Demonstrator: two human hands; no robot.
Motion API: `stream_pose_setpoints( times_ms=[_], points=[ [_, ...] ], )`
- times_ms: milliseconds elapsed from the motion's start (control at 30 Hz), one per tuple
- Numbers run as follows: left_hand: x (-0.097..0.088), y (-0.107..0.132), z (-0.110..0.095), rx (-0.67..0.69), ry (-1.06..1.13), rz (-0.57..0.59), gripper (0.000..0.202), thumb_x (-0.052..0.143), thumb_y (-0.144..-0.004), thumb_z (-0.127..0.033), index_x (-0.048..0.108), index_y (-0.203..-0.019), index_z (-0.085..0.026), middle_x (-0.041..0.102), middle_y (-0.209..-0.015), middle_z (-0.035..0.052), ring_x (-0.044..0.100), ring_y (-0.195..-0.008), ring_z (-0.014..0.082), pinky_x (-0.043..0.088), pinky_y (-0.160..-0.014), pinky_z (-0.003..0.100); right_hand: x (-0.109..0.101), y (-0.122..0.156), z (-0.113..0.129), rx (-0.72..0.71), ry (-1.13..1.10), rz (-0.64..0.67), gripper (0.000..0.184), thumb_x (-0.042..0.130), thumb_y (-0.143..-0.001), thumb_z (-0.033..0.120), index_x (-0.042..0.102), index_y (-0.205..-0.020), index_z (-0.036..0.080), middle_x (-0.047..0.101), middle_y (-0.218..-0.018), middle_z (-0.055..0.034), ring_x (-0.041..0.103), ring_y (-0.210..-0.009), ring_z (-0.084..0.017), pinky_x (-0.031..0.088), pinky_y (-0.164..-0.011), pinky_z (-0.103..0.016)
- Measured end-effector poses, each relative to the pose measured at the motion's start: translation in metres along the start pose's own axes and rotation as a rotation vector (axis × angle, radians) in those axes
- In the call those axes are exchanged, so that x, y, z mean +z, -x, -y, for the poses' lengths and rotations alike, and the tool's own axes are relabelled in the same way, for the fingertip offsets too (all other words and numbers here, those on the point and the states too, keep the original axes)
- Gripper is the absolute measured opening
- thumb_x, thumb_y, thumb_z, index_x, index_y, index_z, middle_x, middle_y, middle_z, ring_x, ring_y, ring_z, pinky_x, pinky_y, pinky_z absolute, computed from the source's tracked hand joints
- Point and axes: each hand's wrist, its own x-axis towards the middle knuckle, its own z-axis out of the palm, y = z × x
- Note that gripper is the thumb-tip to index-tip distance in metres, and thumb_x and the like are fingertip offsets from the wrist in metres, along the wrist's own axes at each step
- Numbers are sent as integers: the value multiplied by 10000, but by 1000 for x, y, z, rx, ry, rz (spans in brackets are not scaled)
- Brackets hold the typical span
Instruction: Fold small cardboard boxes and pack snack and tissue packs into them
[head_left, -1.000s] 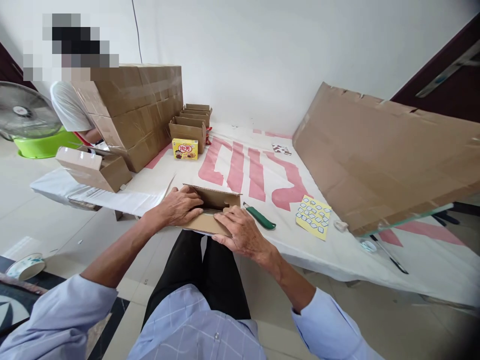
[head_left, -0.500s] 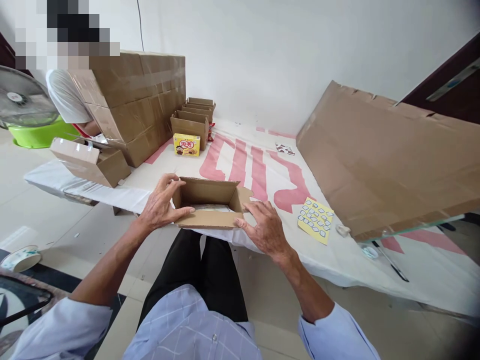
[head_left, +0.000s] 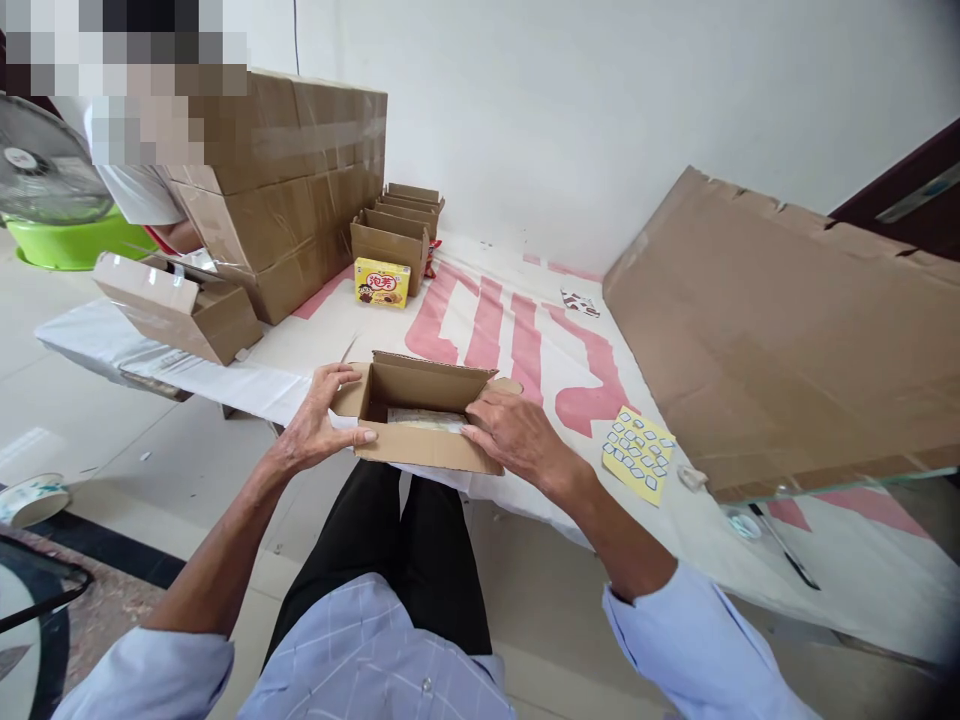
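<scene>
A small open cardboard box (head_left: 431,447) sits at the table's front edge, flaps standing up and folded outward. Something pale and flat lies on its bottom; I cannot make out what. My left hand (head_left: 319,425) grips the box's left end, thumb on the front flap and fingers around the left flap. At the right end, my right hand (head_left: 514,435) holds the box with its thumb at the front wall and its fingers bent over the right side, partly hiding that corner.
Behind stand a yellow snack box (head_left: 381,284), several open cartons (head_left: 390,245) and a wall of taped cartons (head_left: 300,200). Another open carton (head_left: 180,310) lies left, near a co-worker's sleeve (head_left: 142,190). Rightward are a yellow sticker sheet (head_left: 637,455), a knife (head_left: 784,548) and a large cardboard sheet (head_left: 780,350).
The box has shifted slightly right and turned a little. Its left flap now leans outward by my left hand. My right hand's fingers have moved in over the right end. The view has shifted slightly.
</scene>
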Motion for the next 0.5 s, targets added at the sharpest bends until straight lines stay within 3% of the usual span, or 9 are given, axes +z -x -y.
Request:
stream_pose_setpoints(
  times_ms=[133, 233, 333, 400, 500],
  points=[
    [5, 9, -3, -37, 50, -33, 930, 878, -773, -801, 613, -1483, -262, 497, -1590, 167, 462, -1556, 424, 414, -1328, 611, 2, -43, -1, -9, -99, 251, 78, 856, -903, 284, 814, -962, 254, 790, -966, -69, 710, -942, -276, 486, -796, -361],
    [9, 17, 8, -82, 214, -58, 1136, 904, -711, -836, 512, -1625, -287, 441, -1684, 178, 447, -1571, 448, 431, -1302, 617, -6, -66, -3, 11, -174, 468, 246, 908, -809, 339, 829, -1030, 266, 816, -1050, -47, 734, -1003, -282, 505, -805, -334],
    [14, 21, 30, -112, 518, -65, 1400, 935, -595, -887, 339, -1745, -355, 327, -1795, 192, 428, -1592, 489, 496, -1231, 603, -16, -78, -3, 14, -193, 691, 474, 862, -813, 457, 821, -1231, 237, 818, -1202, -75, 738, -1067, -292, 527, -826, -319],
    [17, 21, 43, -138, 656, -42, 1536, 972, -523, -878, 223, -1781, -413, 261, -1836, 196, 385, -1626, 520, 533, -1182, 587, -19, -81, -2, 19, -221, 754, 615, 853, -805, 476, 791, -1355, 208, 805, -1293, -102, 734, -1141, -310, 542, -891, -322],
    [24, 17, 49, -183, 654, 64, 1603, 1042, -533, -764, 120, -1800, -427, 207, -1862, 200, 307, -1673, 538, 534, -1183, 587, -18, -83, 3, 36, -253, 776, 682, 853, -785, 431, 776, -1419, 192, 804, -1328, -112, 735, -1184, -334, 553, -944, -338]
  ],
)
